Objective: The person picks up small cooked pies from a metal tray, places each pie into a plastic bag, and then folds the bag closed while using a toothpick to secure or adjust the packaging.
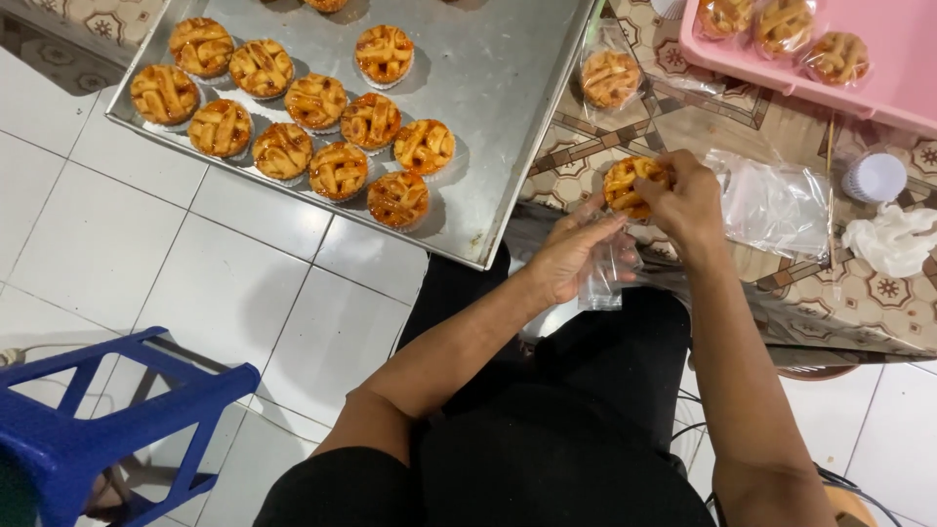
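- Head view — step in hand: a tart (630,185) is held over the mouth of a clear bag (607,273). To do this well, as a judgement: keep the bag's mouth wide, hold the tart level by its paper cup rather than its lattice top, and lower it straight so the crust does not catch the film.
- Right hand (688,200): fingers curled and pressed onto the tart, pinching it at its far edge; the hand is closed about it, not spread.
- Left hand (571,256): fingers partly bent, gripping the upper edge of the clear bag, which hangs just below the tart. How wide the bag's mouth stands cannot be told.
- Just right of the right hand: a stack of empty bags (776,205) on the patterned table (859,293); further right, a stack of paper cups (875,176) and a crumpled tissue (893,239).
- Above the hands: one bagged tart (610,76), and a pink tray (878,88) holding more bagged tarts.
- Left of the left hand — a metal tray (488,88) with unbagged tarts; well below it, a blue stool (117,410).
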